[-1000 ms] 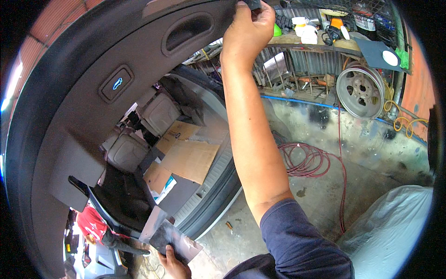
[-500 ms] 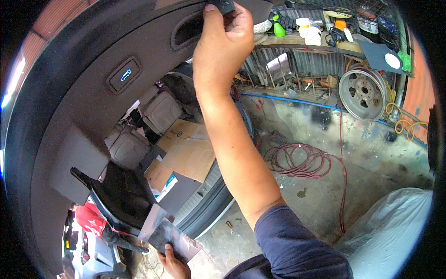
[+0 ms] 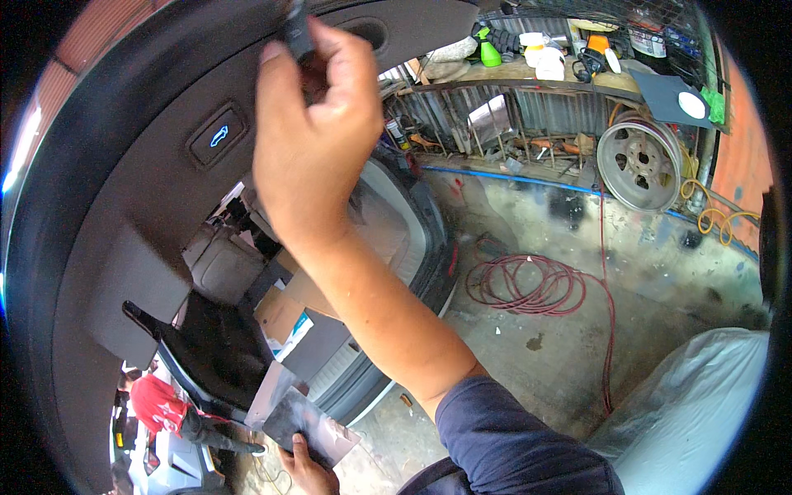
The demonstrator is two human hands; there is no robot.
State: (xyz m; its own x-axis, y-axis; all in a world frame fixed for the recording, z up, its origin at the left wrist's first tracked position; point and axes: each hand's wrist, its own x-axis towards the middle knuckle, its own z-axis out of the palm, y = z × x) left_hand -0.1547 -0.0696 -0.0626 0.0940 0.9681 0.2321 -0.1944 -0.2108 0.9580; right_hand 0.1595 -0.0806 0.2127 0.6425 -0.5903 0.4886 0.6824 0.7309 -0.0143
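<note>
My right hand (image 3: 318,124) is raised at the top, its thumb and fingers closed on a small dark flat-sided piece (image 3: 298,29) whose kind I cannot make out. It is up against the dark edge of a raised tailgate (image 3: 157,153); whether the piece touches there, I cannot tell. Below and to the left of the hand, the grey inner trim carries a lit button (image 3: 219,135). Low in the view my left hand (image 3: 310,470) grips a flat panel (image 3: 309,425) with a dark grey smudged face and a paler, glossy border.
Behind my right arm is the open cargo area with cardboard (image 3: 280,313) and seats (image 3: 219,268). A red hose (image 3: 528,285) lies coiled on the floor. A wheel rim (image 3: 641,165) leans near a cluttered shelf (image 3: 462,70). At lower left a person in red (image 3: 158,403) stands by a light-coloured car (image 3: 169,458).
My right hand has moved left along the tailgate edge with the dark piece, uncovering the trim recess. My left hand and the panel stay nearly where they were.
</note>
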